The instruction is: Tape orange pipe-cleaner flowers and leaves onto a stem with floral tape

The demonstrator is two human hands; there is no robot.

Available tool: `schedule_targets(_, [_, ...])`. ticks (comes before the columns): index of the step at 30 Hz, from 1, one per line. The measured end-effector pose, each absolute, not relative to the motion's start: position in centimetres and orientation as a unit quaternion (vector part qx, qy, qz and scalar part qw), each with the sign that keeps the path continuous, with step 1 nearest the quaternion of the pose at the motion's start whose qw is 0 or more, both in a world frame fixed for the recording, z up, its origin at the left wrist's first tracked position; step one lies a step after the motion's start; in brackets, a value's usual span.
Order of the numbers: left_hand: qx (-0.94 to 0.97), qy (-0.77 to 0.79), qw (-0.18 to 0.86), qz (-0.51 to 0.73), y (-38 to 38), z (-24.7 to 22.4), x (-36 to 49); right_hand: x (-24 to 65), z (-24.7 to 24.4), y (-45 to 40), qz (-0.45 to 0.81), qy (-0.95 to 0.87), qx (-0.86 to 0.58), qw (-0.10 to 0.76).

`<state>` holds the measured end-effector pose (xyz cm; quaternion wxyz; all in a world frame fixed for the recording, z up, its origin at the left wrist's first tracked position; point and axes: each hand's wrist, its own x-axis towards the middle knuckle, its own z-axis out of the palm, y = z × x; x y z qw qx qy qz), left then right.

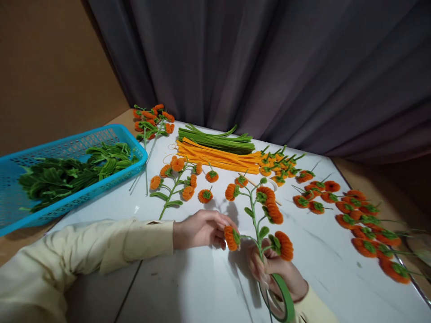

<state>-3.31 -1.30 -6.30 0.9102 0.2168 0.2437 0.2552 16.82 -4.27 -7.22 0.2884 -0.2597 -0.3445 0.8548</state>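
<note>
My right hand [272, 269] is closed round the lower stem of a branch of fuzzy orange pumpkins [257, 224], which stands upright with small green leaves. A roll of green tape [284, 298] hangs at the same hand, its ring partly behind the fingers. From the left, my left hand [205, 229] pinches a little orange pumpkin [231, 238] on a side twig of that branch. Some of its fingertips are hidden behind the pumpkin. Just beyond my left hand, another pumpkin branch [173, 190] lies on the white table [208, 287].
A blue basket [143, 157] of green leaf pieces stands at the left. Green stems [215, 141] and orange-yellow strips [218, 157] lie at the back. Several loose pumpkins [365, 246] spread along the right side. More branches [153, 121] sit at the far left corner, before a grey curtain [218, 58].
</note>
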Motion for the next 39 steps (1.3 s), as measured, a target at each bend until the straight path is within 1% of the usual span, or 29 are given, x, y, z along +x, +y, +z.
schedule_targets(7, [0.216,0.251,0.908,0.258,-1.25,-6.44,-3.32,16.53,-6.68,-4.22,0.864,-0.325,-0.244,0.297])
schedule_targets(29, [0.215,0.237,0.912,0.258,-1.27,-6.5,-3.33,16.54,-6.69,-4.41,0.863,-0.305,-0.274,0.297])
schedule_targets(39, [0.21,0.258,0.908,0.256,-1.29,-6.24,-3.4,16.4,-6.41,-4.39,0.858,-0.31,-0.282,0.297])
